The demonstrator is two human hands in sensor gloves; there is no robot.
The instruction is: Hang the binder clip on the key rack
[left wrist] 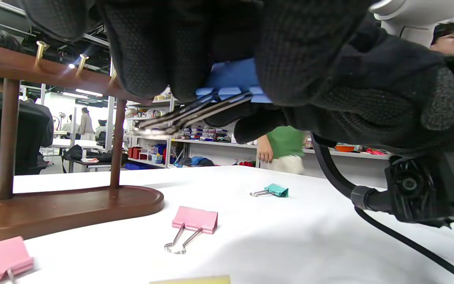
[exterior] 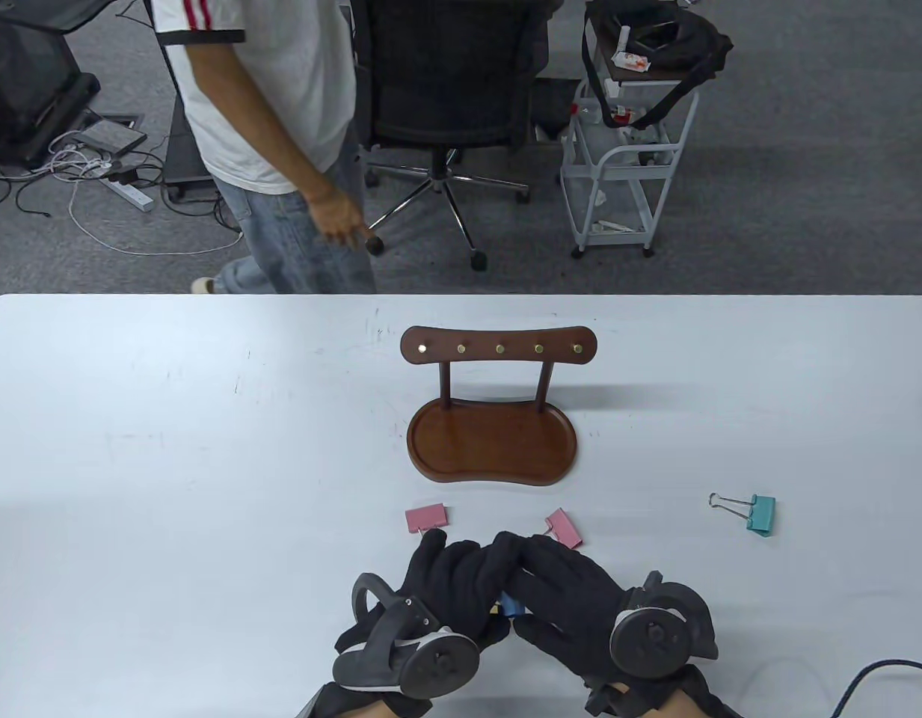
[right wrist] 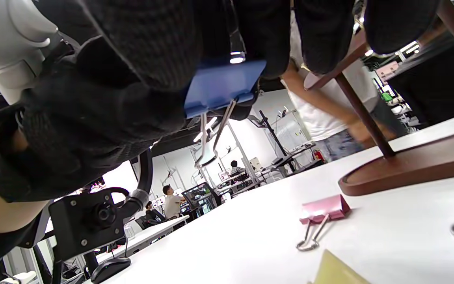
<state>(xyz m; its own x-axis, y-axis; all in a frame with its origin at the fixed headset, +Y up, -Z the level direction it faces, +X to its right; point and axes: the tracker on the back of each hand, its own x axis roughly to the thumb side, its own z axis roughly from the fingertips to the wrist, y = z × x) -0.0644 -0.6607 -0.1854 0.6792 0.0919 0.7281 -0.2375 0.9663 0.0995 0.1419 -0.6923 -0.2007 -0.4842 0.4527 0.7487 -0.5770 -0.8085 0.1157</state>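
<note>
The wooden key rack (exterior: 498,350) stands mid-table, with a row of brass pegs on its top bar and a tray base (exterior: 492,445). Both gloved hands meet near the front edge, in front of the rack. My left hand (exterior: 472,561) and right hand (exterior: 535,565) together hold a blue binder clip (exterior: 510,604) above the table. The left wrist view shows the clip (left wrist: 233,81) between the fingers with its wire handles pointing towards the rack (left wrist: 53,205). In the right wrist view the clip (right wrist: 221,86) is gripped by its body and its handles hang down.
Two pink binder clips (exterior: 427,517) (exterior: 564,527) lie just beyond my hands. A teal clip (exterior: 756,513) lies to the right. A yellow flat piece (right wrist: 337,270) lies under my hands. A person stands beyond the table's far edge.
</note>
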